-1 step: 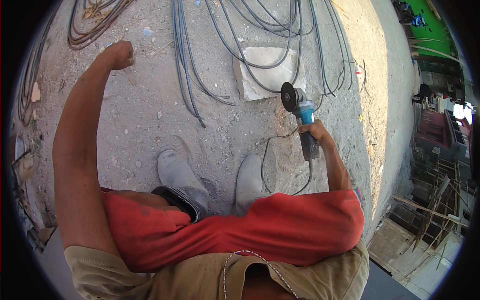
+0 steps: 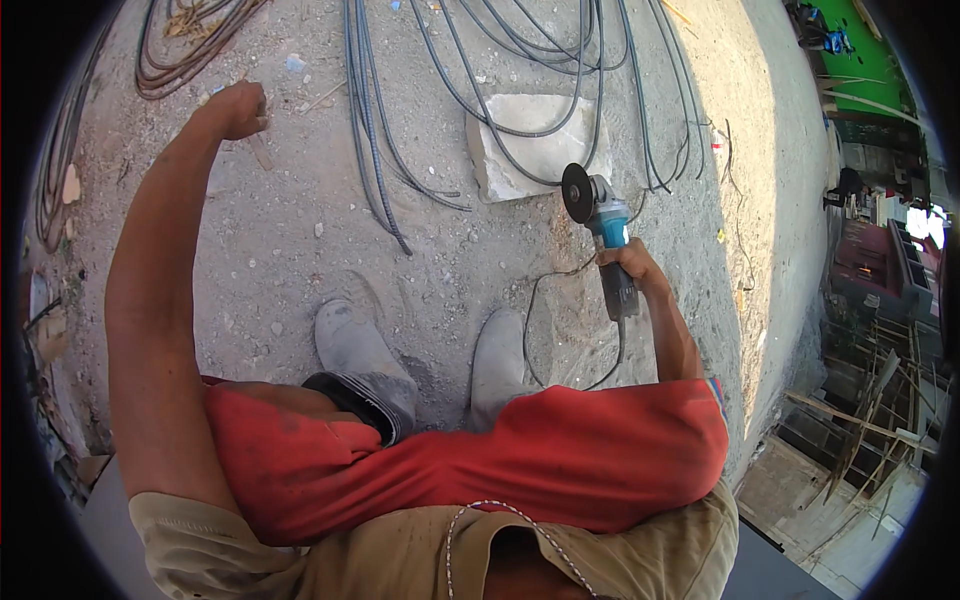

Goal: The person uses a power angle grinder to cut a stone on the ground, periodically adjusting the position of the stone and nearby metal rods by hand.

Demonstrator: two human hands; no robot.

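Observation:
My right hand (image 2: 628,262) grips the body of a blue angle grinder (image 2: 607,222), whose dark disc (image 2: 577,192) hangs just above the right edge of a pale concrete block (image 2: 520,160). Several long steel rods (image 2: 500,95) run across the block and the dusty ground. The grinder's black cord (image 2: 545,300) loops down past my right shoe (image 2: 497,360). My left hand (image 2: 235,108) is raised far to the left, closed in a fist with nothing visible in it.
More rods (image 2: 372,130) lie in a bundle left of the block, and coiled ones (image 2: 180,50) sit at the upper left. My left shoe (image 2: 355,350) stands on gravelly concrete. At the right the slab ends, with timber scaffolding (image 2: 860,420) below.

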